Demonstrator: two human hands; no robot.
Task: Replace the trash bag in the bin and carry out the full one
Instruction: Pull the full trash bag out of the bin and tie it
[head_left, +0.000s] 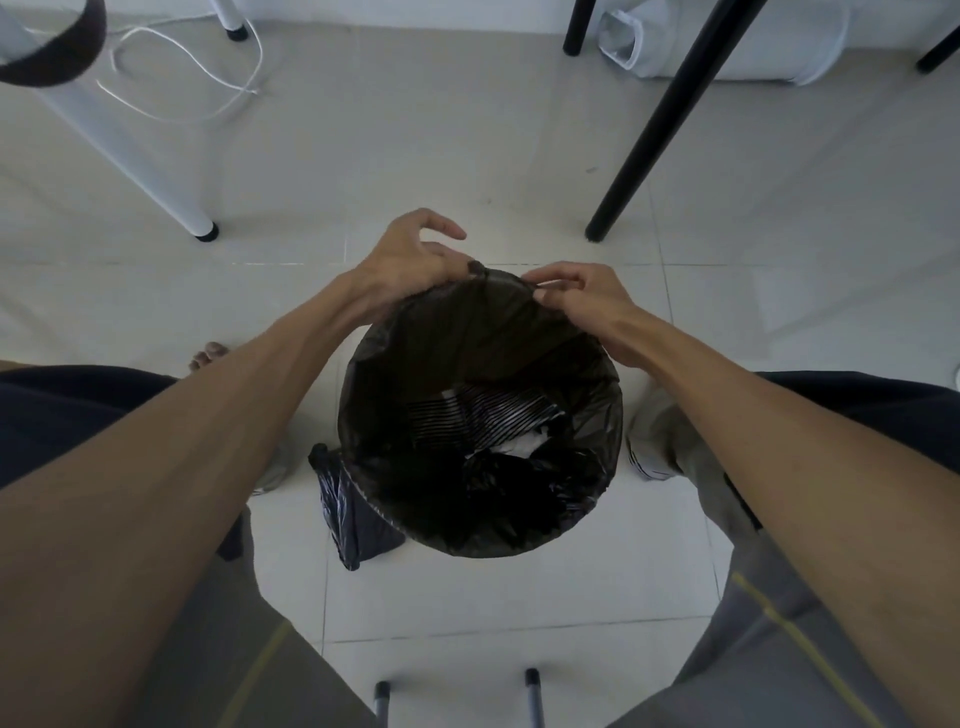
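Note:
A round bin stands on the tiled floor between my knees, lined with a black trash bag whose mouth is spread over the rim. Crumpled black plastic and some white scraps lie at the bottom inside. My left hand pinches the bag's edge at the far side of the rim, index finger lifted. At the far right of the rim my right hand pinches the same edge. A second black bag lies bunched on the floor against the bin's left side.
A white table leg slants at the left, a black leg at the right. A white cable loops on the floor at the back. Two thin metal legs stand near the bottom edge. A bare foot shows at the left.

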